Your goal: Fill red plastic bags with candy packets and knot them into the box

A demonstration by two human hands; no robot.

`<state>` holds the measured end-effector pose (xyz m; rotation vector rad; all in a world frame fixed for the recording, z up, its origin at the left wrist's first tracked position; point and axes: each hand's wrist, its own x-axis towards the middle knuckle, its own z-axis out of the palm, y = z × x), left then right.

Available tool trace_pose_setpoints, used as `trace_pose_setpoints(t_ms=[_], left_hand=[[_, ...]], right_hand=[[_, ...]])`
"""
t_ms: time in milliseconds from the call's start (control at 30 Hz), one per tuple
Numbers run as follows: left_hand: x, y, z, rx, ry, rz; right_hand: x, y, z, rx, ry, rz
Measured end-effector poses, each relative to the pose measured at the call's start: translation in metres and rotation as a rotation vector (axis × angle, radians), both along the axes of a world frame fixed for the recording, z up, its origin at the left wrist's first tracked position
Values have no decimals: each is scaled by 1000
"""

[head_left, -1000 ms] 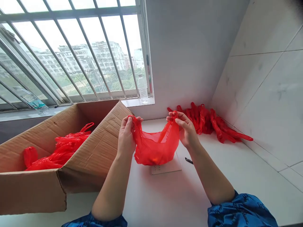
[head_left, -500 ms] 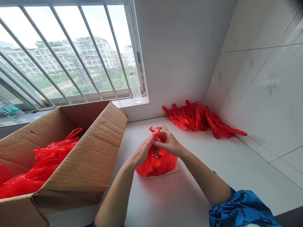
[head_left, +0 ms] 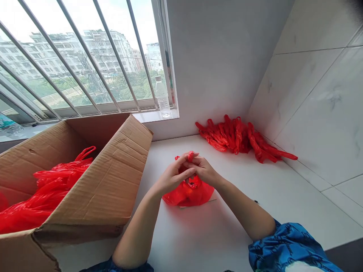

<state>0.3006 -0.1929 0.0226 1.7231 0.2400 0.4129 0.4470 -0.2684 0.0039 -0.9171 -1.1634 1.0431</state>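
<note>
Fingers first. Left hand (head_left: 171,177) and right hand (head_left: 206,172) meet over the red bag (head_left: 188,197), fingertips bunched at its gathered top. Both are closed on red film; which finger pins which strand is hidden from where I stand. One red tip (head_left: 191,155) pokes up between the fingertips; a smaller one shows just behind the left hand.

Handling, my judgement: pinch the film low, close to the contents, and draw both strands evenly, since thin film would likely stretch or tear under a sharp tug. Letting the surface carry the weight should leave the neck slack enough to work.

Orientation: neck points up into the hands. Body below is broader side to side than high, so I take its long axis as left to right across the person's front. Something dark-marked shows at the opening; cannot identify.

Position: bag seems to rest centrally before the person, over a thin pale board (head_left: 212,200) on the white countertop (head_left: 184,238). Further out: cardboard box (head_left: 104,177) at left, holding more red bags (head_left: 64,181); far right, by the wall, a crumpled red heap (head_left: 227,136).
</note>
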Motion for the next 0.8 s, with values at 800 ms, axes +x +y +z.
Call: trace_pose_setpoints(t_ms=[800], left_hand=[[1,-2,6,-253,5,197]], right_hand=[[24,-13,3,320,-857,-539]])
